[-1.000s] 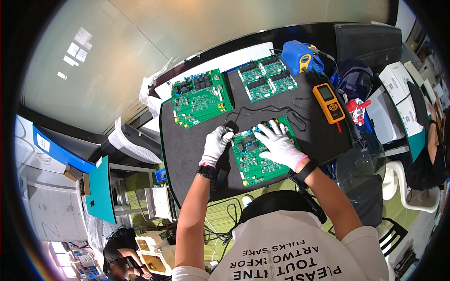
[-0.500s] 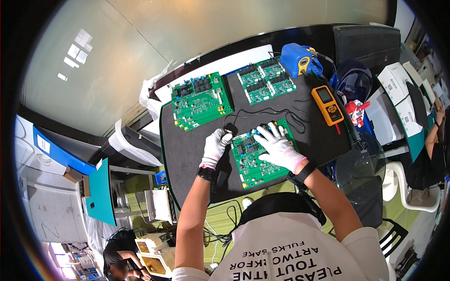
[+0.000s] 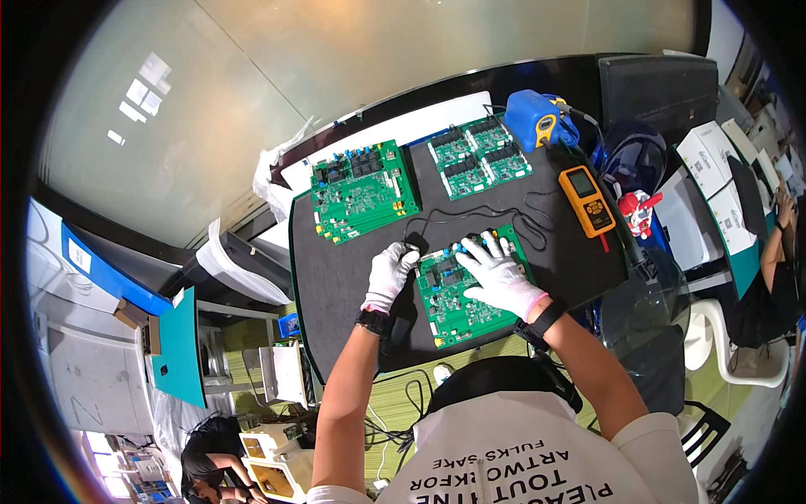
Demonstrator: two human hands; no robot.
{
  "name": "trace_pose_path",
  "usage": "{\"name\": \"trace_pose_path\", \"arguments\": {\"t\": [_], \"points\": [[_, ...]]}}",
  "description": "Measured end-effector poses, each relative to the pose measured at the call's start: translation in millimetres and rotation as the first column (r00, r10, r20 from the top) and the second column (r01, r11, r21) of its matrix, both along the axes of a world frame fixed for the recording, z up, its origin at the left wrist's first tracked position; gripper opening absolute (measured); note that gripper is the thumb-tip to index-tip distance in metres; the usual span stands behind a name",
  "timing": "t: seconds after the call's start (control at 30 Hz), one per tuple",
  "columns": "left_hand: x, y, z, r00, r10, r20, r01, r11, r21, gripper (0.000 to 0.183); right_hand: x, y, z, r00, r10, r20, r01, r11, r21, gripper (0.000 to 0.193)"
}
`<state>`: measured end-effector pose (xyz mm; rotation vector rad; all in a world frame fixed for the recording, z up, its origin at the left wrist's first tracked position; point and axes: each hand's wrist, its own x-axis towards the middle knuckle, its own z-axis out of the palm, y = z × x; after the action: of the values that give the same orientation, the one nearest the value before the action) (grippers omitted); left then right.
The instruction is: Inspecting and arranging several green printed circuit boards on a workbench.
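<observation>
A green circuit board (image 3: 453, 317) lies on the dark table mat (image 3: 336, 286) in front of me, with black, blue and yellow components along its edges. My right hand (image 3: 499, 284), in a white glove with a pink cuff, rests flat across its upper right part, fingers spread. At the upper left corner of that board, my gloved left hand (image 3: 389, 275) is closed, fingertips pinched around the end of a thin black cable (image 3: 470, 204). The cable loops away over the mat to the right. My fingers hide the cable's tip, so whether it sits in the board cannot be made out.
Behind on the left is a stack of similar green boards (image 3: 357, 202); beside it lies a panel of several smaller boards (image 3: 480, 158). An orange handheld meter (image 3: 587, 202) and a blue box-shaped unit (image 3: 531, 122) stand at the right. Other people sit farther off.
The whole view has shifted slightly, so the table sits a little lower in it. Both hands keep their places at the board, with hardly any visible movement.
</observation>
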<state>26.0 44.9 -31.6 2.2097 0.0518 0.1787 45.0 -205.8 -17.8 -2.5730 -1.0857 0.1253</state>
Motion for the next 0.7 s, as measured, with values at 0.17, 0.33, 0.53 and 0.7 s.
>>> {"name": "trace_pose_path", "arguments": {"t": [0.17, 0.33, 0.53, 0.7], "points": [[0.2, -5.2, 11.6, 1.000, 0.000, 0.006, 0.000, 0.998, 0.064, 0.020, 1.6, -1.8, -1.6, 1.000, -0.002, -0.007, 0.003, 1.000, 0.013, 0.070], [0.5, -2.9, 9.0, 1.000, 0.012, -0.008, -0.012, 0.998, 0.059, 0.021, 1.5, -0.6, -1.9, 1.000, -0.001, -0.017, 0.002, 0.999, 0.055, 0.072], [-2.3, -5.2, 10.6, 1.000, 0.016, -0.021, -0.014, 0.998, 0.054, 0.021, -1.4, -1.1, -3.3, 1.000, -0.009, -0.009, 0.009, 0.999, 0.051, 0.072], [-3.4, -5.6, 10.8, 0.999, 0.026, -0.031, -0.026, 1.000, 0.002, 0.021, 0.0, -0.5, -4.3, 1.000, -0.009, -0.010, 0.009, 0.999, 0.041, 0.071]]}}
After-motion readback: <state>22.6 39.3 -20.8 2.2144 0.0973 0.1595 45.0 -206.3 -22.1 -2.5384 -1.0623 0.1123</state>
